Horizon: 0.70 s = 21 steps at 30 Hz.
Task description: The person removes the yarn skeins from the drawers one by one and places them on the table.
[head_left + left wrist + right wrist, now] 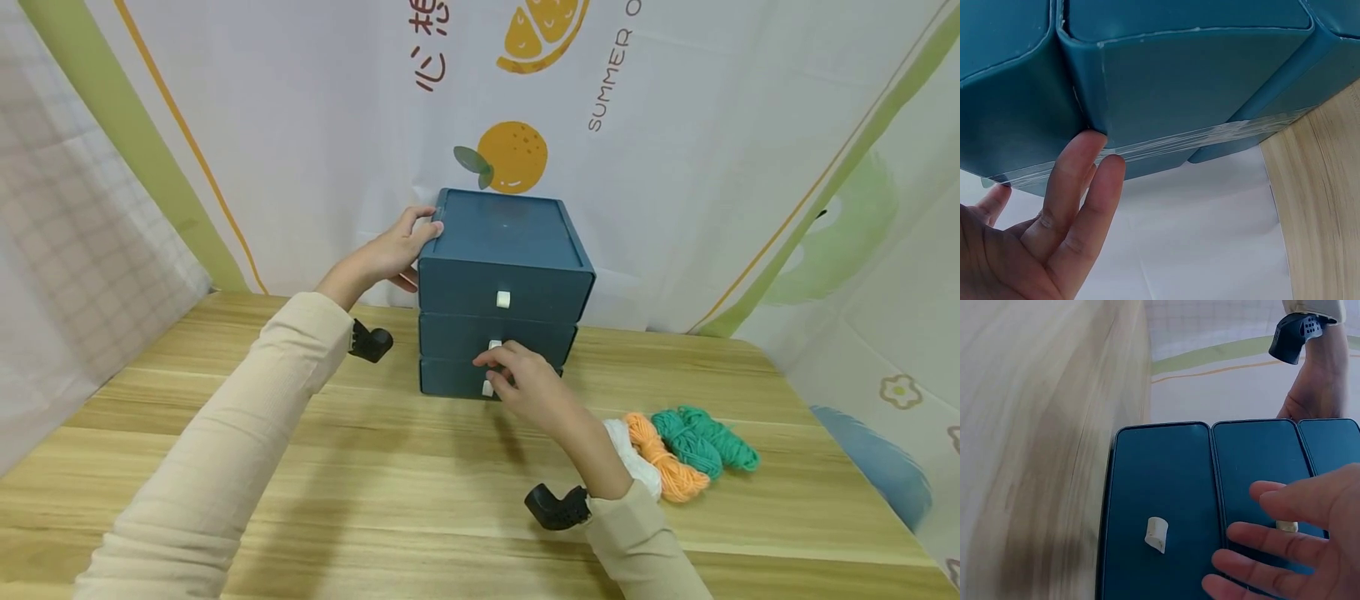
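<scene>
Left: the left hand [401,246] lies against the left wall of the blue drawer unit [510,279], fingers extended and parted near a band of clear tape [1197,137]. Centre: the drawer unit stands on the wooden tabletop [375,500], between the hands. Right: the right hand [528,383], fingers loosely spread, is before the unit's lower front, close to its middle knob [495,344]; contact cannot be told. Nearer the viewer, rightward of the unit: white, orange and green yarn [701,437].

Drawer unit [502,227] dark blue; handles [503,299] white. Orange yarn [666,465], green yarn [687,443], white yarn [634,463]. Surface [405,500] tan, wood-grained.
</scene>
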{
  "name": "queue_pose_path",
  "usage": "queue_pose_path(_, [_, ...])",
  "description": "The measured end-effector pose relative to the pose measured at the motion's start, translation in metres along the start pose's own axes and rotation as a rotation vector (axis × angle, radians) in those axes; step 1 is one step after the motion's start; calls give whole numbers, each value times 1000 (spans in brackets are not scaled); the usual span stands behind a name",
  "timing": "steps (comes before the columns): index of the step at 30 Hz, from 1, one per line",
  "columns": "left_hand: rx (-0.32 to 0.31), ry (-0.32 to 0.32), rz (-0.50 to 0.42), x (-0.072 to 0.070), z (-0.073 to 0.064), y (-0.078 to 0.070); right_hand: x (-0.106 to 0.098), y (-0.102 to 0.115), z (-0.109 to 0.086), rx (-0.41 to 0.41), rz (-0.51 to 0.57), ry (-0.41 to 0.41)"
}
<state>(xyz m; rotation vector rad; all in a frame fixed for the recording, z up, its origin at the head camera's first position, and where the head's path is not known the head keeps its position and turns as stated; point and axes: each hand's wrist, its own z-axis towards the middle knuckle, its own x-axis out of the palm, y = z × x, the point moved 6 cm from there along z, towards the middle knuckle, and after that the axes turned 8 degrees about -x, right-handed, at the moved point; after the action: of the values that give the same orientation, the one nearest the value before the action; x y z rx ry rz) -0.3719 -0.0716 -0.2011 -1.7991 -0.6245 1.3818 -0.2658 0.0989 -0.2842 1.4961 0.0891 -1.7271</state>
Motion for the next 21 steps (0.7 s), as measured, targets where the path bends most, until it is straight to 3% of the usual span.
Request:
queue_pose_path(3, [-6, -2, -3, -1, 0, -1, 3, -2, 0, 38, -8, 48])
queue_pose_path(8, [-11, 3, -4, -1, -3, -1, 20, -9, -1, 113, -35, 255])
queue_pose_path(11, [-4, 0, 2, -1, -3, 0, 30, -14, -2, 135, -35, 327])
queue_pose_path(21, [1, 1, 2, 0, 0, 0, 40, -22, -3, 114, -8, 298])
